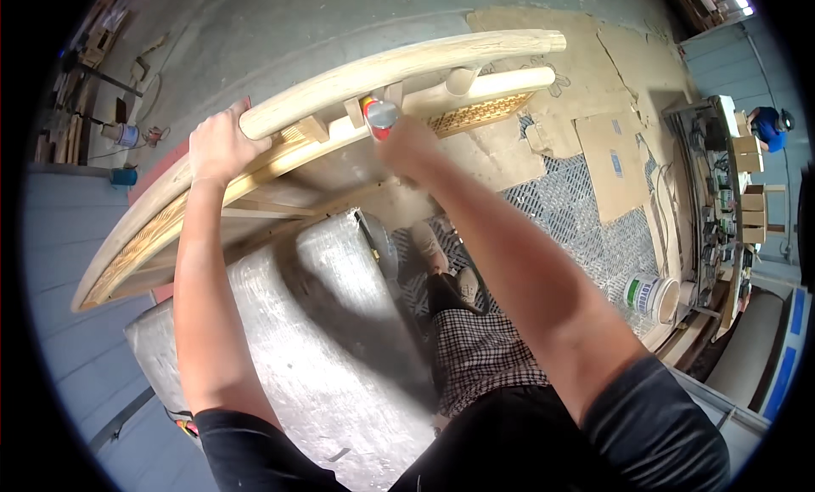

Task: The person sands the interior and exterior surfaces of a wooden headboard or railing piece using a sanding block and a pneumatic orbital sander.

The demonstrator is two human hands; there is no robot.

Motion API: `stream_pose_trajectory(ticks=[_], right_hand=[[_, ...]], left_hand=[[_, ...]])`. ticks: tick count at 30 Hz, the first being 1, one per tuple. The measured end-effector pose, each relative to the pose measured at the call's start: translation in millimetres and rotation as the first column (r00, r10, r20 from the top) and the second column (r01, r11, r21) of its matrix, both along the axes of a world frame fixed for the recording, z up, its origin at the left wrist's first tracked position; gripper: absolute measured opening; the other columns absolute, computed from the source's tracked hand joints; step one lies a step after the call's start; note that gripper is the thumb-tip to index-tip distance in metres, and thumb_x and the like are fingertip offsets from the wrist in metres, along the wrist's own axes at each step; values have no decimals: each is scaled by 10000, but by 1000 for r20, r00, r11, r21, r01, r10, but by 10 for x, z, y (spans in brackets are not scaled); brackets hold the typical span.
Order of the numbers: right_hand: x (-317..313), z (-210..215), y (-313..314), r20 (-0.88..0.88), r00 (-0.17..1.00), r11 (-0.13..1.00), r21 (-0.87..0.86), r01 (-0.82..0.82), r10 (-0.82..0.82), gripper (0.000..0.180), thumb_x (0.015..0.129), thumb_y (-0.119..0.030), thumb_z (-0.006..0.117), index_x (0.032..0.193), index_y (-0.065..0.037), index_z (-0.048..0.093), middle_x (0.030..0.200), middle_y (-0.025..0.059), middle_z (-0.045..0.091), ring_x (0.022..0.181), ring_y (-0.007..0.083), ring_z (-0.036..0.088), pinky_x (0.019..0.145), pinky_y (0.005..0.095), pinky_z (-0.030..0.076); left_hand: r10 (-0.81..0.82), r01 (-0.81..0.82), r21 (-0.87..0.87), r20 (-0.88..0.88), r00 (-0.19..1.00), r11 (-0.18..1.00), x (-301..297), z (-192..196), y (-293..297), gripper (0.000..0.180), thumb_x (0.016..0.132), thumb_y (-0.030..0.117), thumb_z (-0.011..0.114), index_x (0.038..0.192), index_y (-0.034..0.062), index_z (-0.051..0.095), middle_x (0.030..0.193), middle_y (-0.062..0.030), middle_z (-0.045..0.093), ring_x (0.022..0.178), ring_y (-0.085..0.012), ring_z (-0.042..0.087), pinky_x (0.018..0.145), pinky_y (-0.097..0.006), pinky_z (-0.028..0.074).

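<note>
A long curved wooden frame point(407, 63) reaches across the far side, with a thick bowed rail on top. Short wooden blocks point(312, 128) join that rail to a lower one, and carved lattice point(475, 114) runs beneath. My left hand point(222, 144) is closed over the top rail, left of the middle. In the gap between the rails, my right hand point(407, 148) is closed round a small red and yellow thing with a round grey end point(382, 114); its exact kind does not show. That grey end faces up, close to a joining block, and my hand hides the rest.
A scuffed silver-topped bench point(340, 365) stands just in front of me. Cardboard sheets point(613, 165) lie over patterned matting point(560, 203) at right. Beyond are a white bucket point(652, 297), loaded shelves point(709, 195) and another person in blue point(768, 127).
</note>
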State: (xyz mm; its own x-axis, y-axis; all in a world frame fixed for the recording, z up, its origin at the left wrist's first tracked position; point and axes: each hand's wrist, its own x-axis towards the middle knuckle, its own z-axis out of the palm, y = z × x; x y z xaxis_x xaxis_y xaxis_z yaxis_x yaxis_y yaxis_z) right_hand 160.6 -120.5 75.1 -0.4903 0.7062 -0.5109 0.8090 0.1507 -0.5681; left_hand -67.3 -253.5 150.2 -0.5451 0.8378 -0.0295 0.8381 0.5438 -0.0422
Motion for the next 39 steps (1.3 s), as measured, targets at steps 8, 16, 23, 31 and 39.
stream_pose_trajectory(ticks=[8, 16, 23, 31, 39], right_hand=[[306, -1027, -542, -348, 889, 909, 183, 374, -296, 186, 828, -196, 658, 926, -40, 686, 859, 218, 702, 841, 419, 680, 740, 489, 546], [217, -1247, -528, -420, 853, 892, 183, 413, -309, 200, 796, -117, 672, 978, -35, 657, 865, 235, 697, 868, 440, 675, 735, 523, 540], [106, -1737, -378, -420, 901, 845, 437, 309, -112, 157, 848, -187, 670, 868, -32, 680, 812, 205, 697, 791, 392, 696, 661, 459, 528], [167, -1389, -643, -454, 876, 964, 113, 239, -163, 258, 832, -160, 673, 1046, -18, 650, 917, 233, 705, 893, 450, 667, 743, 500, 529], [-133, -1473, -650, -363, 931, 953, 274, 128, -20, 265, 812, -135, 682, 1051, -40, 622, 919, 231, 688, 886, 436, 664, 728, 515, 534]], left_hand=[[-22, 24, 44, -35, 999, 999, 41, -19, 16, 571, 668, 411, 771, 1169, 148, 701, 957, -157, 741, 924, -344, 703, 822, -444, 554], [10, -10, 18, 2, 1000, 1000, -99, -25, 152, 505, 683, 443, 763, 1077, 129, 724, 955, -157, 739, 941, -348, 699, 838, -446, 545], [-33, 33, 46, 9, 999, 998, -261, -9, 412, 544, 669, 481, 792, 1061, 110, 721, 941, -159, 738, 936, -348, 700, 839, -444, 545], [-6, 6, 44, 0, 1000, 999, -455, -107, 352, 542, 664, 459, 785, 1065, 98, 723, 933, -174, 740, 935, -343, 705, 843, -435, 549], [-20, 20, 25, 14, 1000, 999, -490, -105, 432, 612, 664, 523, 793, 1075, 76, 724, 914, -175, 741, 918, -348, 709, 841, -437, 552]])
